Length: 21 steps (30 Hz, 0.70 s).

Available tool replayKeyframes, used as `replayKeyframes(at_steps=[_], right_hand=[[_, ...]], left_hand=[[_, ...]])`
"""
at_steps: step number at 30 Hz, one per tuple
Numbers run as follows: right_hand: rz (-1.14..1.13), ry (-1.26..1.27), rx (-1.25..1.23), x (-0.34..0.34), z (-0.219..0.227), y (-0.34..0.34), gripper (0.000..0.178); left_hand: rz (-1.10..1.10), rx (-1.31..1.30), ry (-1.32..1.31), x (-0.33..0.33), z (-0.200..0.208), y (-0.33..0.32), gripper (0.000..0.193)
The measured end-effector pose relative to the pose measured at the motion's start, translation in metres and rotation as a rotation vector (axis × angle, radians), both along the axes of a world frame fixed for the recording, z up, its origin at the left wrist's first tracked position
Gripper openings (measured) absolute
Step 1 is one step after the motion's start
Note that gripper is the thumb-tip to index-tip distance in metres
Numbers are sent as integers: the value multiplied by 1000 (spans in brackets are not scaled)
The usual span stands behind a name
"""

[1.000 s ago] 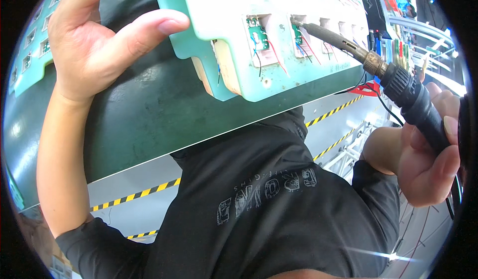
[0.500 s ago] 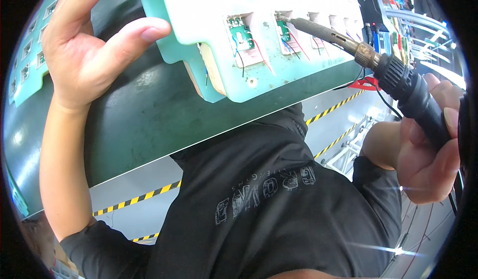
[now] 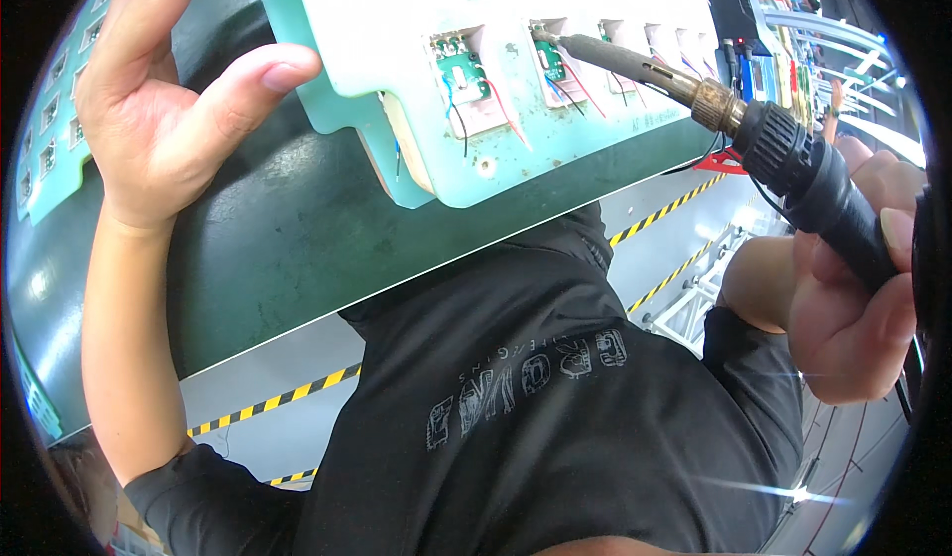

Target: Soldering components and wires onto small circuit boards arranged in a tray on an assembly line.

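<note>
My right hand (image 3: 858, 258) is wrapped round the black handle of a soldering iron (image 3: 778, 154). The iron's tip rests at the upper end of a small green circuit board (image 3: 548, 58) in a pocket of the pale green fixture plate (image 3: 456, 174). A second green board (image 3: 460, 72), with blue, black and red wires, sits in the pocket to its left. Beside the plate's left edge is my left hand (image 3: 164, 120), its thumb stretched toward that edge and apart from the fingers. The fingertips pass out of view at the top; whether the thumb touches the plate I cannot tell.
Several more pockets with thin wires run across the plate. It lies on a dark green tabletop (image 3: 268, 258). Another pale green fixture (image 3: 64, 149) lies at the far left. A black box (image 3: 736, 5) and a red tray (image 3: 722, 162) stand at the right.
The fixture plate has shifted slightly left, and my left hand with it. The soldering iron has moved a little left too, its tip still at the same board.
</note>
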State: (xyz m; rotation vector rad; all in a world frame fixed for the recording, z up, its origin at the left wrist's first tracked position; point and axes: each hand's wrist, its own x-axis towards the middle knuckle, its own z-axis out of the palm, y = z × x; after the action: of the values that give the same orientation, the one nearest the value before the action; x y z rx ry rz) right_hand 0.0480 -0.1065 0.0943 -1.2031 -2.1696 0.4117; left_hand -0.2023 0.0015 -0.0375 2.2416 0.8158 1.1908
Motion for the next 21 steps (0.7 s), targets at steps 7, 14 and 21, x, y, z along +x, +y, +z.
replayKeyframes(at_steps=[7, 14, 21], right_hand=[[21, -24, -10, 2, 4, -3, 21], [38, -46, -18, 8, 8, -1, 21], [55, -70, -31, 10, 11, -3, 22]], left_hand=[[-5, -3, 11, -1, 0, 0, 83], [-16, 13, -25, -1, -2, 1, 82], [-2, -67, -69, 4, 1, -2, 87]])
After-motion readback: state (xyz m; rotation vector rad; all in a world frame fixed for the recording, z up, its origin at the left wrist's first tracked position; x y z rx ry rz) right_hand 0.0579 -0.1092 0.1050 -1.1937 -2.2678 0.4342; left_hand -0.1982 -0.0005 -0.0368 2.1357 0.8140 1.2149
